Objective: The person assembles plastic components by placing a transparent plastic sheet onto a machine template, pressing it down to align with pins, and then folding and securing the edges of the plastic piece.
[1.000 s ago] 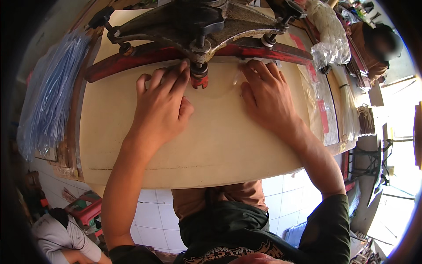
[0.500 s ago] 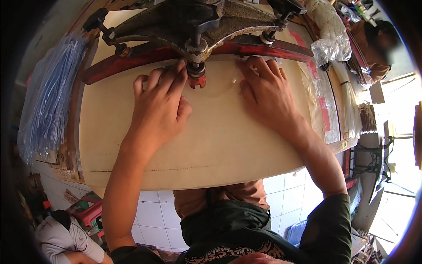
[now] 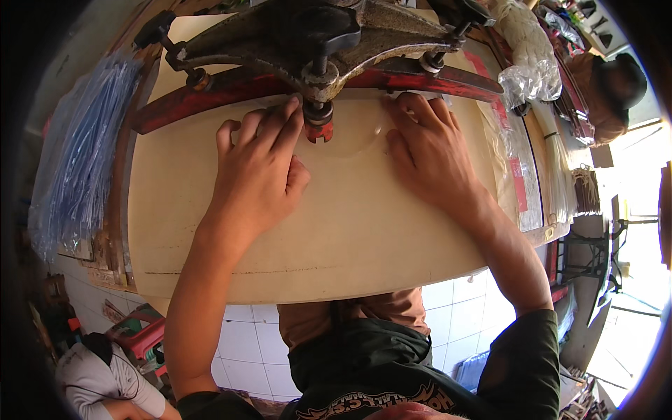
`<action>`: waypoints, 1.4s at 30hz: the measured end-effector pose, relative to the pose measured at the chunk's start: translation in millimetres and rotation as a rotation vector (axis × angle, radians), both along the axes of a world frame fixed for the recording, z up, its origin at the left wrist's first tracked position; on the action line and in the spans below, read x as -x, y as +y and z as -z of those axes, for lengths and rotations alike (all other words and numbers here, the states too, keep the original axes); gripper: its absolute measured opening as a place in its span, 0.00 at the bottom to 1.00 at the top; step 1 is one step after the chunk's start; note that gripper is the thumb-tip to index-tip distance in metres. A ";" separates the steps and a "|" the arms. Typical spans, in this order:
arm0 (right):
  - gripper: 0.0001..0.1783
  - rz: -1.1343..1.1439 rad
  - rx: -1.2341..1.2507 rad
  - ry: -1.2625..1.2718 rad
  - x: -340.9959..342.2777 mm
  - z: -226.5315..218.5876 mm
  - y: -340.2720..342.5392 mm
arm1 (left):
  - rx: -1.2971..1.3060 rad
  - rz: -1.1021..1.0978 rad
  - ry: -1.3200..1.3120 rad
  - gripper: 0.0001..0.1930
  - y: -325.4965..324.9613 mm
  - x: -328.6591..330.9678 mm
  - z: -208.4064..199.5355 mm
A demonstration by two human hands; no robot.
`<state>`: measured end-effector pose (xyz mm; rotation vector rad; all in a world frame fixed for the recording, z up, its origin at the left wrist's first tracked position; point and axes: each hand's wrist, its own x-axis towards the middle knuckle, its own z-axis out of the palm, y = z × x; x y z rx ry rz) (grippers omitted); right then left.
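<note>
My left hand rests on a cream-coloured board, its index and middle fingers stretched to the front edge of a long red bar. Its thumb stands apart from those fingers. My right hand lies at the same bar further right, fingers bent and thumb apart; its fingertips are partly hidden. Between the hands shows a faint curved edge and glint of clear film; whether either hand grips it is unclear. A cast metal frame with black knobs spans above, its notched red foot beside my left fingertips.
Clear-bagged blue strips lie along the left side. A bundle of pale cord and clear plastic sit at the right. One person in a dark cap is at the upper right; another person sits at the lower left.
Both hands stay at the red bar, with only tiny finger movement. The view shifts slightly. The person at the upper right has moved their capped head.
</note>
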<state>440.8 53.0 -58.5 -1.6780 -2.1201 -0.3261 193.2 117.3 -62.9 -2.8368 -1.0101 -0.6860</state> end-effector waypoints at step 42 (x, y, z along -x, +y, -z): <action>0.21 -0.006 0.015 0.002 -1.4 -0.8 0.5 | -0.050 -0.033 0.048 0.26 1.3 1.3 1.5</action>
